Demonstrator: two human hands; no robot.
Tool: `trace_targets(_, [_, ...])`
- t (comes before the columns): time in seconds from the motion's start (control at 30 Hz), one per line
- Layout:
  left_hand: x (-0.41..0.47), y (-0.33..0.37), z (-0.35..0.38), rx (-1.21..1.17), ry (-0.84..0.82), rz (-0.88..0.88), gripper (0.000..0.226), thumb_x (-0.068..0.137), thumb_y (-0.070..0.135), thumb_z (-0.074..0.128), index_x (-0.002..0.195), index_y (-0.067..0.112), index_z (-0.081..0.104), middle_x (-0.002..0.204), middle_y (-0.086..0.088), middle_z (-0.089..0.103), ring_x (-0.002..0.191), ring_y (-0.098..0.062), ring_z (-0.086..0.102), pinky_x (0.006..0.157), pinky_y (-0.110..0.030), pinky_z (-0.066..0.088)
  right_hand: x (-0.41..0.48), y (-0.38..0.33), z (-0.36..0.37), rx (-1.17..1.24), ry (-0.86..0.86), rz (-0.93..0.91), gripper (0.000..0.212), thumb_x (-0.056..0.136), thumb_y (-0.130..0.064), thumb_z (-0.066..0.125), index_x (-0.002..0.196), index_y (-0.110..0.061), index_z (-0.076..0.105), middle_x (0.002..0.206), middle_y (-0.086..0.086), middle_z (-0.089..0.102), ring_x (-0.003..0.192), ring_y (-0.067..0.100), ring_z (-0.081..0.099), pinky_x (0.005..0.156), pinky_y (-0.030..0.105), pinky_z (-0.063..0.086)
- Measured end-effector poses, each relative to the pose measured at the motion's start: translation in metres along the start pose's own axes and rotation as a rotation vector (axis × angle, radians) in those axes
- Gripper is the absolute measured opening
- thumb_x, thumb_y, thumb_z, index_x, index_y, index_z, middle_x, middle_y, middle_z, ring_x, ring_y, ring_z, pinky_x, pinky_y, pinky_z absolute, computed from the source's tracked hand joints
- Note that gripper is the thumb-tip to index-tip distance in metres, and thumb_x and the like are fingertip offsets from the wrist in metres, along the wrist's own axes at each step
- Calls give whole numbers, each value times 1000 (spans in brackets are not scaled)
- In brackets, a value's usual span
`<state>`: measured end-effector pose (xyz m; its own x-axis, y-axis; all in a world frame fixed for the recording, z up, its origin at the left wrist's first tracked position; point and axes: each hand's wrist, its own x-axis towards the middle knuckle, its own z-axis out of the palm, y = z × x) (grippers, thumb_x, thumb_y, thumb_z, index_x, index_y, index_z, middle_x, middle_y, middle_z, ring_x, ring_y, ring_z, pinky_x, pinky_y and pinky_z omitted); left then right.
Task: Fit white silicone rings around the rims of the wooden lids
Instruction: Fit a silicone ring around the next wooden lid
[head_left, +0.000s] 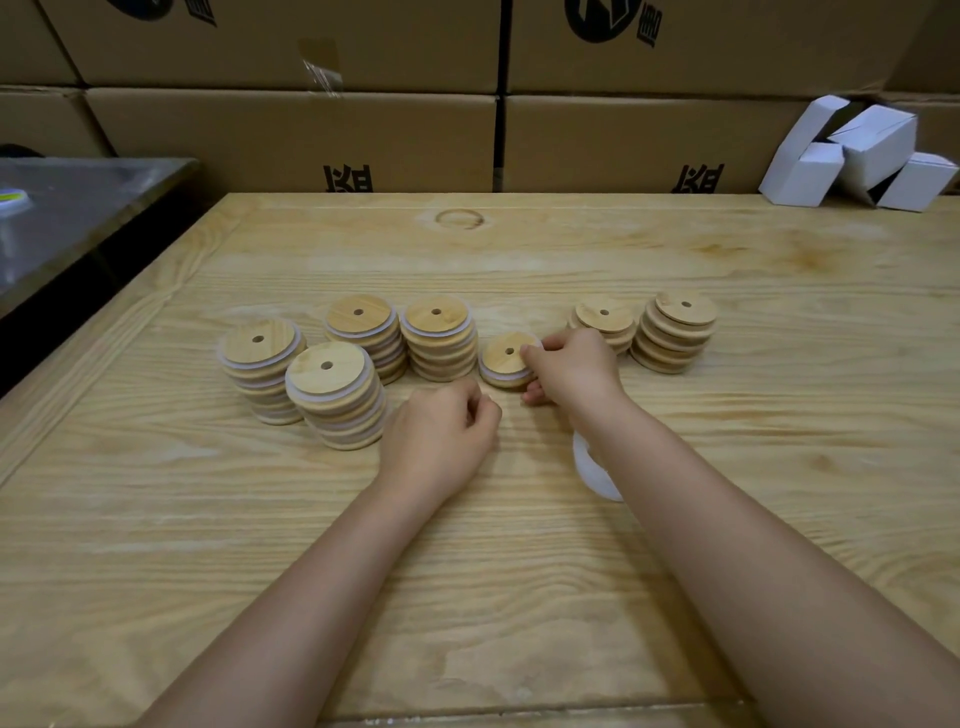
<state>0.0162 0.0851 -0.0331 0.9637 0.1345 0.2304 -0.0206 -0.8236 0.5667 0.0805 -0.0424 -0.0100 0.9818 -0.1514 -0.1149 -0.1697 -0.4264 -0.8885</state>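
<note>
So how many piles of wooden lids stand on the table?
7. Four ringed piles on the left, one low pile at the right hand, two bare piles on the right.

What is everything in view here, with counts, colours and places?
Ringed lid stacks: four, wood with white rings, left of centre
Bare lid stacks: two, wood, right of centre
Single lid: one, wood with white ring, between the groups
Loose rings: count unclear, white, under right forearm
Small boxes: about four, white, far right
Cartons: several, brown, behind the table
Metal top: one, grey, far left
Table: one, pale wood, underneath
Left hand: curled, on the table
Right hand: pinching the single lid
</note>
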Motion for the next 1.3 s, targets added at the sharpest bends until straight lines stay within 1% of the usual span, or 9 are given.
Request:
trace_targets(0.13, [0, 0, 0, -17, -9, 12, 25, 86, 35, 48, 75, 16, 60, 70, -4, 64, 80, -31, 59, 68, -37, 47, -3, 0, 2, -16, -17, -65, 21, 81, -10, 63, 97, 3, 64, 85, 16, 69, 77, 26, 69, 81, 46, 55])
trace_targets(0.27, [0, -2, 1, 0, -18, 33, 25, 86, 36, 48, 74, 17, 58, 68, -3, 63, 78, -31, 58, 66, -36, 45, -6, -2, -1, -303, 8, -208, 26, 78, -16, 67, 99, -1, 65, 98, 13, 67, 91, 26, 62, 76, 34, 50])
trace_targets(0.5, [0, -2, 1, 5, -16, 61, 24, 86, 35, 48, 76, 17, 60, 69, -3, 63, 79, -30, 59, 66, -37, 45, -6, -5, 1, -651, 0, -355, 28, 87, -21, 57, 106, -1, 63, 112, 15, 59, 110, 30, 53, 81, 30, 41])
trace_targets(0.67, [0, -2, 1, -3, -31, 74, 24, 87, 35, 48, 78, 18, 61, 69, -2, 63, 79, -29, 59, 67, -37, 46, -2, -6, -17, -846, 301, -632, 32, 90, -24, 52, 117, -8, 58, 121, 10, 55, 117, 28, 43, 92, 37, 36])
trace_targets(0.77, [0, -3, 0, 6, -30, 75, 24, 87, 36, 48, 77, 18, 60, 69, -1, 63, 79, -29, 59, 67, -36, 44, 8, -2, -31, -1078, 281, -520, 53, 91, -36, 52, 133, -6, 42, 139, 20, 40, 135, 35, 24, 110, 43, 16])
trace_targets(0.87, [-1, -3, 1, 7, -33, 80, 24, 87, 37, 48, 77, 19, 60, 68, 0, 62, 79, -28, 59, 66, -35, 43, 11, 10, -34, -1191, 243, -421, 51, 94, -25, 44, 138, -3, 31, 142, 25, 32, 140, 39, 13, 115, 48, 1])
trace_targets(1.1, [-1, -3, 1, 12, -25, 89, 26, 89, 39, 46, 80, 19, 60, 68, 1, 62, 80, -28, 59, 68, -36, 45, 12, 18, -37, -1116, 264, -583, 43, 86, -2, 39, 128, -5, 44, 116, 16, 54, 109, 33, 46, 100, 38, 24])
trace_targets(1.23, [-1, -5, 0, 23, -9, 123, 30, 91, 39, 44, 78, 17, 60, 66, 0, 62, 75, -26, 59, 66, -37, 45, 7, 19, -40, -977, 249, -658, 44, 88, 0, 41, 131, -3, 45, 126, 14, 56, 116, 31, 48, 93, 36, 34])
trace_targets(1.3, [-2, -3, -1, -156, -63, 132, 27, 93, 36, 45, 77, 19, 60, 60, 1, 61, 63, -16, 59, 59, -32, 45, -2, 18, -43, -824, 248, -722, 41, 86, 2, 46, 125, -3, 54, 122, 13, 61, 114, 30, 53, 85, 38, 40])
